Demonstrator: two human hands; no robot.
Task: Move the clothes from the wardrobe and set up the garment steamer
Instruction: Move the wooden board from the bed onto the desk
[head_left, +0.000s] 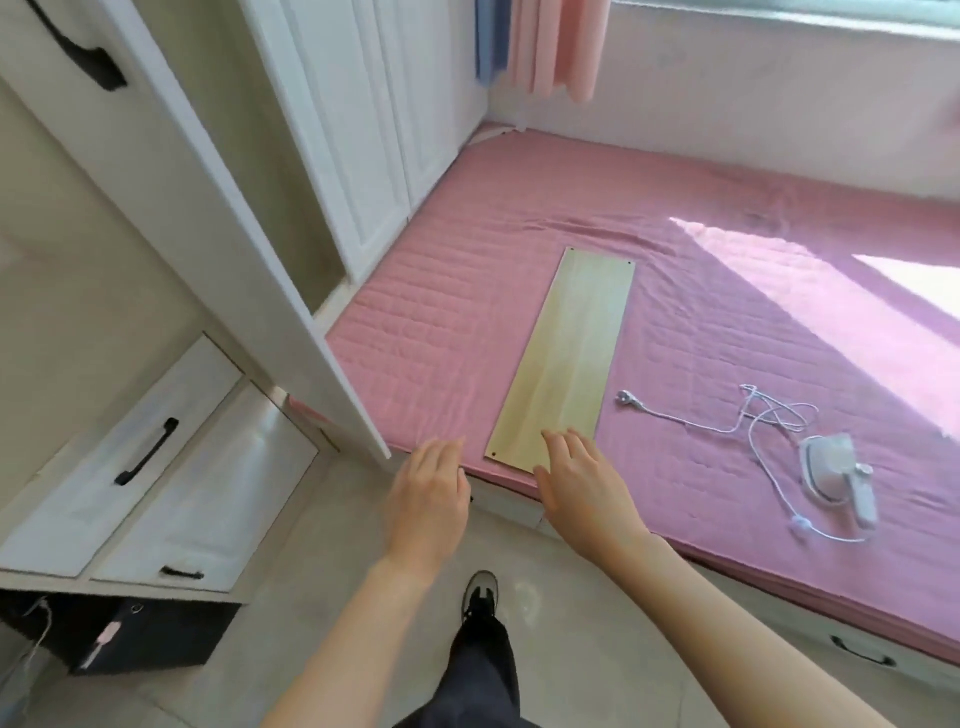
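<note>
On the bed: garment steamer (837, 475) lies on its side toward the right, on the pink quilted cover (452, 291), well apart from both hands.
Steamer look: small handheld unit, white and pale grey, smooth plastic, with a broad rounded head and a narrower handle.
Steamer axis: long axis runs roughly from upper left to lower right, handle end nearer the bed's front edge; which way the steam face points cannot be told.
Cord: thin white cord (763, 426) trails in loose loops to the left of the steamer, ending in a plug (625, 399) just beside the board.
Board: long, flat, pale wooden board (569, 358) lies on the cover, long axis running away from the person, small holes at its corners.
Left hand (428, 499): empty, fingers spread, palm down, at the bed's front edge beside the board's near end.
Right hand (584, 483): empty, fingers apart, over the board's near corner; contact cannot be told.
Wardrobe: white wardrobe door (208, 223) stands open at the left, black handle; white drawers (130, 457) below.
Cover texture: stitched in squares, lightly wrinkled, sunlit at right.
</note>
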